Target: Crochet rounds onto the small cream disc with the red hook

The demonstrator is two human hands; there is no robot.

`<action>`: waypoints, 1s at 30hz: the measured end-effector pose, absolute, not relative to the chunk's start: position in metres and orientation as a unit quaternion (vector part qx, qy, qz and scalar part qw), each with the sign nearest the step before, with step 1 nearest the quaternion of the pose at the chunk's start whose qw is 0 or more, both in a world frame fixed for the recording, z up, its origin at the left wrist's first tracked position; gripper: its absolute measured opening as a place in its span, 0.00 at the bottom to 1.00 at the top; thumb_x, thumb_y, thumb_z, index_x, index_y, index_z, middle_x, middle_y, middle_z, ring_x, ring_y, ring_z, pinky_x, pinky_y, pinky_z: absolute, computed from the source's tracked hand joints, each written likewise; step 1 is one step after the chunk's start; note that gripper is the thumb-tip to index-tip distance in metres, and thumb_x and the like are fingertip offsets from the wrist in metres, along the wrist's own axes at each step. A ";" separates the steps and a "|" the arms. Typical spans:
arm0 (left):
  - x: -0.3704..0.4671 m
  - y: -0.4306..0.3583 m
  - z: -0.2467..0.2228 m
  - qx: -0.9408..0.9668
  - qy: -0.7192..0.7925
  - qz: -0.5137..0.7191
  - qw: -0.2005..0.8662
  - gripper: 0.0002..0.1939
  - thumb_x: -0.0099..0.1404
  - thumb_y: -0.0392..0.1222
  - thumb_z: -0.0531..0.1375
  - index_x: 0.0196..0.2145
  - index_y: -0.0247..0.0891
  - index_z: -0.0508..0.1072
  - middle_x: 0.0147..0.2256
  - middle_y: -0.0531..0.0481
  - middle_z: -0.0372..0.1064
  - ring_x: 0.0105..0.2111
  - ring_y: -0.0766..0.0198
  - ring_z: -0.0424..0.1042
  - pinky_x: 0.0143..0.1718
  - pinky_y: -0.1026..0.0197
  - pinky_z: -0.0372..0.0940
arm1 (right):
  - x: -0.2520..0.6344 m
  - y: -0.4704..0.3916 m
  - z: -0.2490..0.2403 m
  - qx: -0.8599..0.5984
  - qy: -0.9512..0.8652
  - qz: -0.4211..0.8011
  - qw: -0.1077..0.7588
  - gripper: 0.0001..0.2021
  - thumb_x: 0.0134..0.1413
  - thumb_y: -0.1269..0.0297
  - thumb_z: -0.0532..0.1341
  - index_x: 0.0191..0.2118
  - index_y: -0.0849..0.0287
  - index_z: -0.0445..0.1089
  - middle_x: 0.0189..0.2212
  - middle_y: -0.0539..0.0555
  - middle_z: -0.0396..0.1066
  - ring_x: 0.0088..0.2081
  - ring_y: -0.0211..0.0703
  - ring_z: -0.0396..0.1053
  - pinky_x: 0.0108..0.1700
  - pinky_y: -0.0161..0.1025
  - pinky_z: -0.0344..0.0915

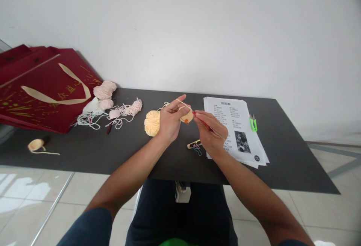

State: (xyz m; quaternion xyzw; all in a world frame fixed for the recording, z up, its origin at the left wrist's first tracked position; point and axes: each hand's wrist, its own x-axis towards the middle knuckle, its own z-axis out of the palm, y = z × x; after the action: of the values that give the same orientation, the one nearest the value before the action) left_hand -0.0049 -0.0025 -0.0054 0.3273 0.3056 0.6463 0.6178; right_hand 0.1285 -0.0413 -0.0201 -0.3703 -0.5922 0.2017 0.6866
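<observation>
Currently, a dark counter (93,152) is stretching across the view, carrying dark-red bags (53,84) at nine o'clock and printed sheets (229,117) between three and four. At centre, the left hand (171,121) and right hand (212,131) are working close together, a yellow yarn ball (151,123) resting just beside the left at eight o'clock. The left is pinching a round cream crochet piece (187,116); the right is gripping a red hook (207,126) at its edge.

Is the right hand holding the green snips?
No, the snips lie at the right edge of the papers, while the right hand grips a red tool.
</observation>
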 end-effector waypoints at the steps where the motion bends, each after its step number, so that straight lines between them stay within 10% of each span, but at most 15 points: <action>1: -0.005 -0.003 -0.004 0.314 0.296 0.647 0.629 0.24 0.49 0.37 0.76 0.46 0.41 0.82 0.31 0.54 0.77 0.33 0.67 0.75 0.37 0.64 0.70 | 0.129 -0.042 -0.022 -0.357 -0.616 0.177 0.680 0.13 0.58 0.71 0.70 0.45 0.45 0.82 0.46 0.52 0.84 0.45 0.47 0.82 0.49 0.50 0.80; 14: -0.008 -0.001 0.001 0.292 0.290 0.603 0.683 0.24 0.46 0.33 0.76 0.44 0.39 0.83 0.31 0.54 0.77 0.27 0.72 0.72 0.31 0.67 0.67 | 0.131 -0.022 -0.016 -0.309 -0.376 0.525 0.698 0.04 0.54 0.62 0.74 0.37 0.51 0.81 0.36 0.48 0.84 0.33 0.34 0.79 0.36 0.32 0.78; 30: -0.013 0.000 0.001 0.320 0.309 0.607 0.659 0.24 0.45 0.32 0.72 0.43 0.40 0.84 0.28 0.55 0.73 0.24 0.73 0.66 0.26 0.67 0.60 | 0.140 -0.020 -0.009 -0.308 -0.388 0.483 0.722 0.08 0.50 0.61 0.75 0.34 0.52 0.76 0.35 0.47 0.80 0.31 0.34 0.75 0.34 0.35 0.73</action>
State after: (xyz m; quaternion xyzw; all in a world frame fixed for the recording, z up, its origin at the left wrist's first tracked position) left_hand -0.0134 0.0002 0.0014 0.3195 0.3087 0.6066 0.6593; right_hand 0.1396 -0.0201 -0.0086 -0.3078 -0.3877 0.4828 0.7224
